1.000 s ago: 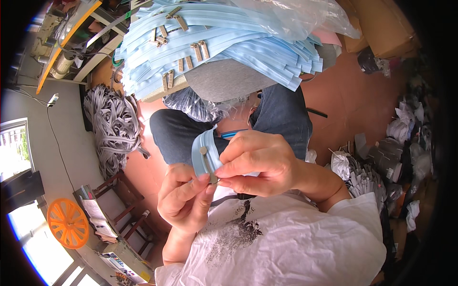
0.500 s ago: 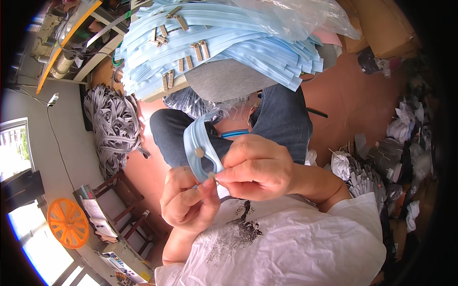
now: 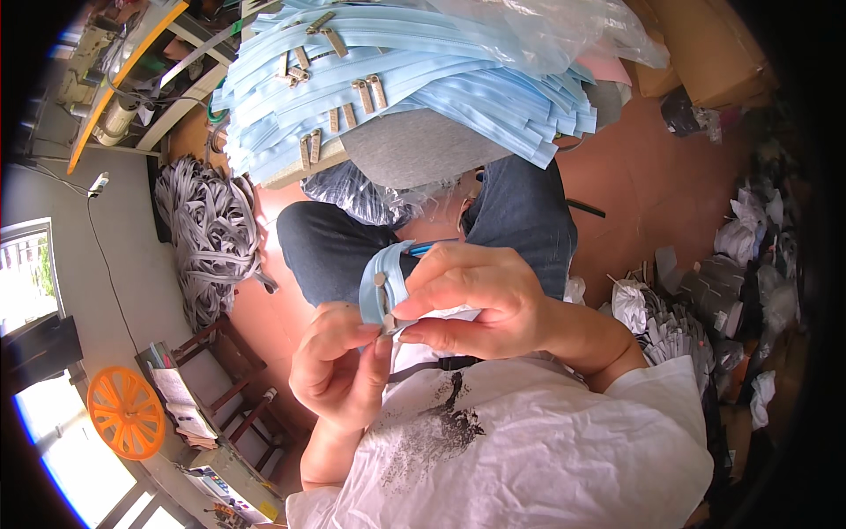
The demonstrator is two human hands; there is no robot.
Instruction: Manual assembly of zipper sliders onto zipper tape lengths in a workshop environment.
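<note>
A short light blue zipper (image 3: 369, 295) curves up in a loop between my two hands, above my lap. Two small metal sliders show on it: one slider (image 3: 380, 279) partway up the loop, another slider (image 3: 389, 324) right at my fingertips. My left hand (image 3: 339, 366) pinches the lower end between thumb and forefinger. Beside it, my right hand (image 3: 485, 295) is closed on the same zipper near the lower slider. The exact grip of the right fingertips is partly hidden.
Ahead, a grey-covered surface (image 3: 423, 150) bears a heap of light blue zippers (image 3: 397, 84) with metal pulls, under clear plastic (image 3: 564, 31). Grey tape (image 3: 211, 238) lies piled on the floor at left. An orange wheel (image 3: 125, 413) stands at lower left; bundles (image 3: 670, 339) lie at right.
The zipper loop has dropped and shrunk, its upper end now nearer my hands. My left hand has shifted slightly left, and the right fingers have spread somewhat around the lower slider.
</note>
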